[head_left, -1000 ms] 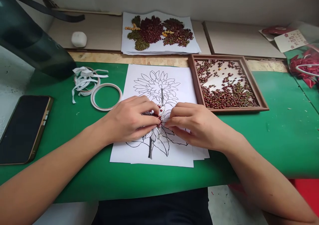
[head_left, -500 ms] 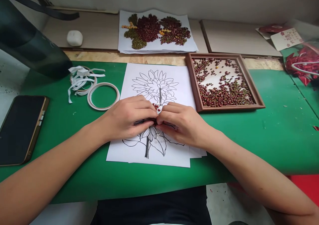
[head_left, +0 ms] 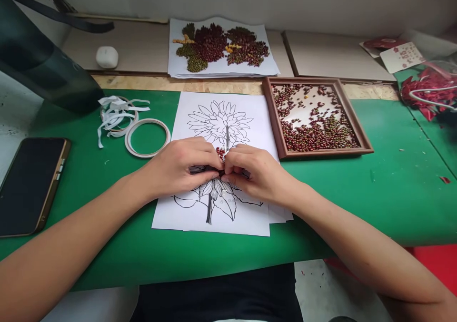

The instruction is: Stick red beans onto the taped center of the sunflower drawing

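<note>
Your left hand (head_left: 174,165) and right hand (head_left: 259,172) meet over lower flower (head_left: 213,189) drawn on paper (head_left: 167,217), mid-desk, near front edge of desk (head_left: 160,260). Fingers of both curled, thumbs close to fingertips; cannot tell if they pinch anything. Red beans (head_left: 220,151) on paper, just beyond fingertips. Tray (head_left: 324,153) of loose beans (head_left: 314,134) right of paper, by desk's back edge. Phone (head_left: 30,184) at desk's left edge.
</note>
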Demonstrator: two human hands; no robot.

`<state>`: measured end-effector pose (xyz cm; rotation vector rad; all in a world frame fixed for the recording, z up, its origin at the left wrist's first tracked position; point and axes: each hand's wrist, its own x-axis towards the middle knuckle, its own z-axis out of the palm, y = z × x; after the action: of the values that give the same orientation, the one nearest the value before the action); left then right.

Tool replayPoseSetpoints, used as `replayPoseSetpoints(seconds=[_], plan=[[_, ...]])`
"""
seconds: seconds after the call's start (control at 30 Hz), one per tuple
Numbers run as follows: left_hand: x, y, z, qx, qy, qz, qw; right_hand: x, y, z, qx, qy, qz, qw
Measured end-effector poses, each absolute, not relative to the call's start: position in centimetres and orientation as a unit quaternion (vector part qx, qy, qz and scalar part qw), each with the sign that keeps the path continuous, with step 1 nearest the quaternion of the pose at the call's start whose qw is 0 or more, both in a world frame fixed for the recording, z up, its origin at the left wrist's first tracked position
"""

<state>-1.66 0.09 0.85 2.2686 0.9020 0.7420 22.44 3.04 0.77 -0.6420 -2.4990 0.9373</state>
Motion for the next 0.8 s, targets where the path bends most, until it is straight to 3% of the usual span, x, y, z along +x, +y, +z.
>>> replayPoseSetpoints(seconds=[0.6, 0.8], plan=[[-1.86, 0.05, 0.52, 0.855, 0.326, 0.294, 0.276, 22.43, 3.54, -0.03, -0.224, -0.868, 0.379, 0.229], [-1.93, 0.07, 0.58, 0.866, 0.326, 0.269, 0.267, 22.89, 4.02, 0.34, -0.219, -0.858, 0.42, 0.2]])
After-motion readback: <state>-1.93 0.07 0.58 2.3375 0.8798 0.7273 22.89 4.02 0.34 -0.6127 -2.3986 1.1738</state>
